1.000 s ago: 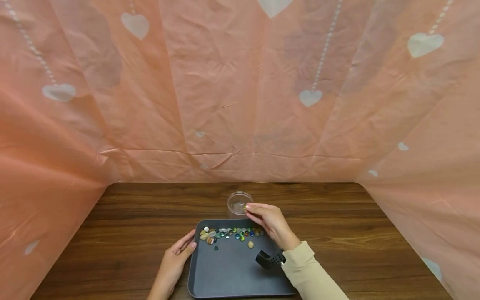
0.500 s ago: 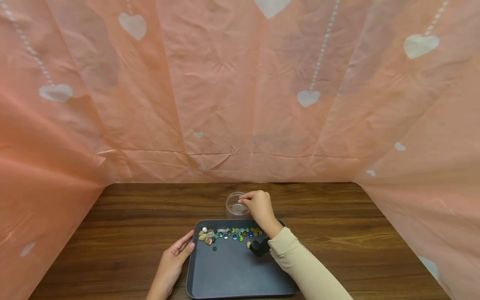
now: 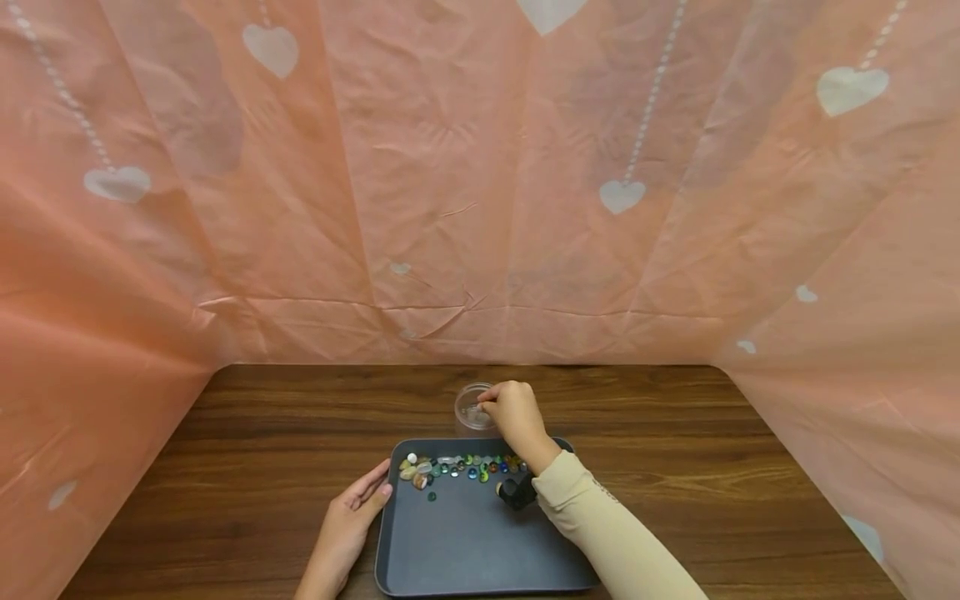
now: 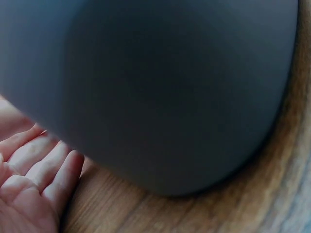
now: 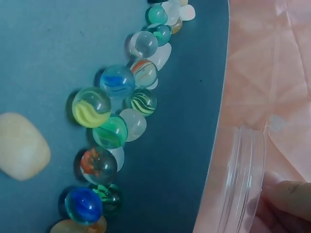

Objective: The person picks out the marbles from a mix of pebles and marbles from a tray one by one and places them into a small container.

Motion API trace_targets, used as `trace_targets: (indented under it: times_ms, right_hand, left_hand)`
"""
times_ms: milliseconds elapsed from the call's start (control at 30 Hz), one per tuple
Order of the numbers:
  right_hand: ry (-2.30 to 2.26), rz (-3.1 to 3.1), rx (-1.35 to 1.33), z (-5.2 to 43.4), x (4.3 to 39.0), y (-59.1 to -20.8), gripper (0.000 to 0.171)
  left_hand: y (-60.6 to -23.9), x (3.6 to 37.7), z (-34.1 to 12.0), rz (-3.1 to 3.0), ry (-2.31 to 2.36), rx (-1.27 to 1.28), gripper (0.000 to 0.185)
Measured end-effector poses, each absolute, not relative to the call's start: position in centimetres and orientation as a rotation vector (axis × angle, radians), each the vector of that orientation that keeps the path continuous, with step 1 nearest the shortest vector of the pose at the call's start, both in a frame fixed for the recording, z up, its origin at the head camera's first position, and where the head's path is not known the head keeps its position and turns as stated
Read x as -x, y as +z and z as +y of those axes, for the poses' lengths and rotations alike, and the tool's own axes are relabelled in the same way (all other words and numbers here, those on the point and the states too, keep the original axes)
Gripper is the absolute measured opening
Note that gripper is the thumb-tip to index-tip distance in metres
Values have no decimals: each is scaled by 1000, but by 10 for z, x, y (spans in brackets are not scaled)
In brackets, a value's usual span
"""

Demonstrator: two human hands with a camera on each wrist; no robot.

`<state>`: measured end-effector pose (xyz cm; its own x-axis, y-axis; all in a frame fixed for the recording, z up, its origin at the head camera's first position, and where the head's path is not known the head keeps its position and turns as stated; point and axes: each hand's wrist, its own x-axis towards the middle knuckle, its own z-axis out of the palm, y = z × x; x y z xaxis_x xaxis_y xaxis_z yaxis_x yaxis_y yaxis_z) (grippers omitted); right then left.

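Note:
My left hand (image 3: 348,521) holds the left edge of a dark grey tray (image 3: 480,542), thumb at the rim. In the left wrist view its fingers (image 4: 46,165) extend beside the blurred tray. My right hand (image 3: 517,417) is over the clear plastic cup (image 3: 474,423) behind the tray, thumb and index finger close together at the opening. Whether a marble is between them is hidden. In the right wrist view the fingertips (image 5: 286,191) show beyond the cup's ridged rim (image 5: 243,170). Glass marbles (image 5: 92,109) and pebbles line the tray's far side.
A beige pebble (image 5: 22,145) lies apart from the row, mostly behind the black wrist camera (image 3: 517,492) in the head view. One dark green piece (image 3: 432,497) sits nearer the tray's middle. Pink curtains (image 3: 480,208) surround the wooden table (image 3: 300,417).
My right hand has moved up and left from the cup's near right rim to over its opening. The small yellowish marble in its fingertips is out of sight. My left hand stays put.

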<state>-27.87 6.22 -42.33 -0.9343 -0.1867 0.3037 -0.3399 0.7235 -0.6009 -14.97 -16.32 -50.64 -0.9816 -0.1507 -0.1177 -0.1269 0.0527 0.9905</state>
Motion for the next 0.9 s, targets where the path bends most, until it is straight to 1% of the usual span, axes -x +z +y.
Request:
trace_targets:
  times_ms: [167,367,500,767,900]
  right_hand:
    - [1094,-2673,-401,61,272,-423,5]
    - [1385,-2568,-306,56,258,-421,10]
    - [1549,-2552,-257,54,249,-423,10]
    - [1623,-2632,-206,57,235,-440,13]
    - [1625,-2668,-242,55,232,-446,15]
  left_hand:
    - [-506,149,-164,-2269,-2122,-287,51]
    - [-506,148,-164,-2271,-2122,-280,51]
    - [-506,148,-165,-2282,-2113,-286,52]
    - [-505,148,-166,-2276,-2132,-308,53]
    - [-505,149,-166,-2259,-2154,-313,53]
